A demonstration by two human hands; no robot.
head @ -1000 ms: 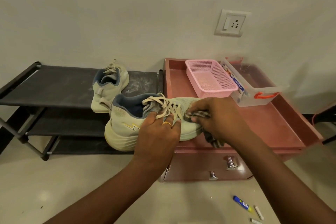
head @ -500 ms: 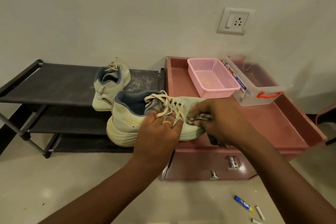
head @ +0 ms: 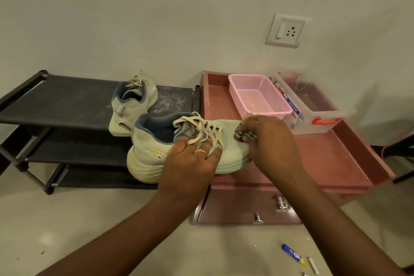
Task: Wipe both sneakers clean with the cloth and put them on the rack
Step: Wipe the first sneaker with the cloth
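Here's the near sneaker [head: 146,141], pale green, lying sideways across the gap between the rack [head: 67,105] and the reddish table [head: 324,159]. Its heel is in front of the rack and its toe over the table's front left corner. The left hand [head: 190,163] clamps it at the middle, fingers spread across the side and fingertips tucked in among the laces [head: 201,125]. A gold ring [head: 200,151] shows on one finger. The right hand [head: 271,141] sits on the toe, fingers curled round the checked cloth [head: 243,136] and pressing it onto the upper.

Only a small bunch of that cloth peeks out beneath the knuckles. The left thumb is hidden, and so is much of the sneaker's near side. Whether the sole rests on the table edge or hangs free, I cannot tell.

Both forearms come up from the bottom edge and meet over the shoe, wrists fairly straight, backs of the hands toward the camera.

The second sneaker [head: 132,105] stands on the rack's top shelf just behind the first, heel toward us. On the table sit a pink basket [head: 257,96] and a clear box [head: 313,114], side by side.
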